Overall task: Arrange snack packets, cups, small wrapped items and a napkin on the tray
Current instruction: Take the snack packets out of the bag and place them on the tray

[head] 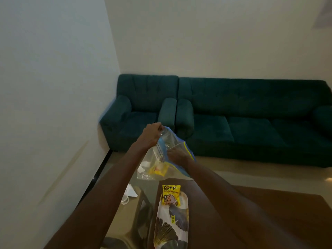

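Teal sofa [233, 112] behind, white wall [45, 87] at L | L hand [150, 134] pinches clear zip bag [161, 159] by its top, above table [269, 212]; R hand [177, 156] reaches inside, grip can't tell | yellow packet [171, 194] lies on far end of long leaf-print tray [170, 230]; napkin [131, 192] & cup [125, 199] on glass to L.

plain off-white walls [215, 36] meet in a corner, the left one in cooler shade. a dark teal armchair [142, 112] sits in that corner, touching a matching long sofa [255, 123] along the far wall. the floor [251, 175] is pale and glossy with a black skirting strip [101, 166]. a dark brown worktop [269, 212] fills the foreground. the light is dim.
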